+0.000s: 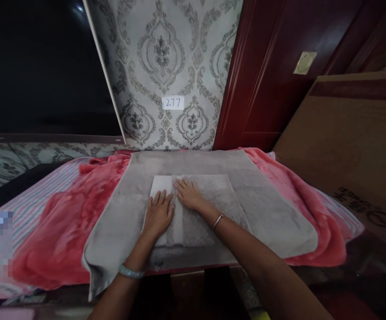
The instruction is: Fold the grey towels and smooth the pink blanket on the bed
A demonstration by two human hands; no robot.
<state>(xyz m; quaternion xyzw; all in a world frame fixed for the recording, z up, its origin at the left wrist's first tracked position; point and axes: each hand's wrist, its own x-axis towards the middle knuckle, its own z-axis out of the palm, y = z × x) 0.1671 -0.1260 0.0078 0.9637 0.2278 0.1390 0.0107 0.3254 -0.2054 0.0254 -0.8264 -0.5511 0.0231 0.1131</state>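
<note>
A folded grey towel [215, 190] lies flat, with a pale strip and a whiter part towards its left side. My left hand [159, 214] rests palm down on its left edge, fingers a little spread. Further in, my right hand [189, 194] is laid flat near the pale strip, fingers stretched out and pointing left. Neither hand grips anything. Beneath the towel spreads a larger grey cloth [113, 231], its front left corner hanging over the edge.
Under the grey cloth is a pink plush blanket [56, 235] over a striped sheet [36, 191]. A large cardboard box [356, 146] stands at the right, by a dark red door [263, 66]. A black screen [42, 66] is at the left. Patterned wall [193, 58] rises behind.
</note>
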